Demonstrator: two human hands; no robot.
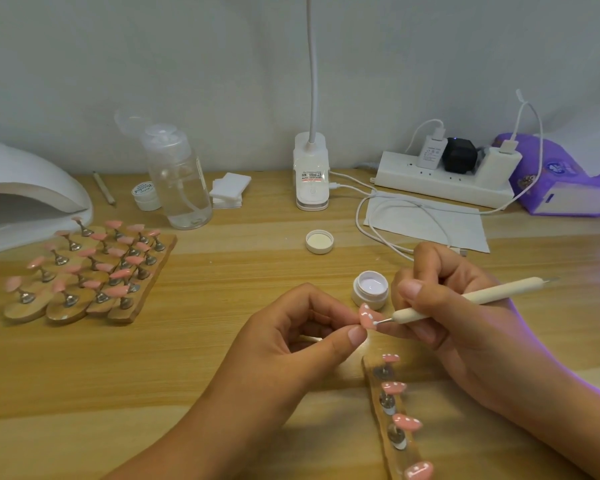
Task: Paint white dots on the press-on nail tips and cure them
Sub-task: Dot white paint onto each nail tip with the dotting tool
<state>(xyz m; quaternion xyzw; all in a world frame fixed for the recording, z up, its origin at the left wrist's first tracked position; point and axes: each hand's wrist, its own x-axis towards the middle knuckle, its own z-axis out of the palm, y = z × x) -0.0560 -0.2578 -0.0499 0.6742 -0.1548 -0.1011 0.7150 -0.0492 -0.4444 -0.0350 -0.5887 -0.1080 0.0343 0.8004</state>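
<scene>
A pink nail tip [367, 317] is pinched between the thumb and fingers of the left hand [291, 341]. It is held up over the middle of the table [222, 271], just in front of a small open jar [371, 289] of white paint. A cream dotting pen [465, 299] is gripped by the curled fingers of the right hand [458, 306]. Its thin metal end is touched to the nail tip, where white dots are seen.

The jar's lid [320, 241] is laid upside down further back. Near the front, by the right hand, a wooden strip [413, 453] is set with four more pink tips on little stands, and white marks are seen on them. At the left, more strips [153, 271] are packed side by side, filled with plain pink tips. Behind them a white curing lamp [25, 188] is placed, and a clear bottle [181, 181] is stood near it.
</scene>
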